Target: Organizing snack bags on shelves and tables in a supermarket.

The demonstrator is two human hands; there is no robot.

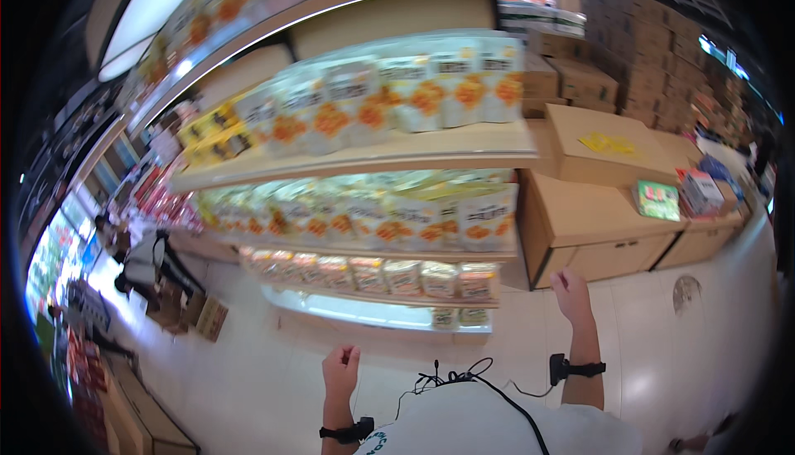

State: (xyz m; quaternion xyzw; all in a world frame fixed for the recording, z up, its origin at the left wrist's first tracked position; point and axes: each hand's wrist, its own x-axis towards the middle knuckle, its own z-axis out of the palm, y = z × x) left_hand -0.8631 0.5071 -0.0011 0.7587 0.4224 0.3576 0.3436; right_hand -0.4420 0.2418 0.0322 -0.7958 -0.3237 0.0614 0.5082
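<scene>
My left hand (pixel 341 368) hangs in front of the lit bottom shelf, fingers curled in, with nothing visible in it. Farther right, my right hand (pixel 569 293) is raised near the wooden cabinet (pixel 596 219), its fingers also curled and no object showing. Both wrists wear black strapped devices with cables. Before me stands a shelf rack with white snack pouches (pixel 428 95) on an upper shelf, more pouches (pixel 484 222) below, and small clear packs (pixel 404 278) lower down. Yellow packs (pixel 217 132) sit at the left of the upper pouches.
Stacked cardboard boxes (pixel 652 64) rise at the back right. A large carton (pixel 608 138) and a green pack (pixel 658 200) rest on the cabinets. At the left, a person (pixel 146 259) bends over open cartons (pixel 171 309) on the floor. Part of another person shows at the lower right.
</scene>
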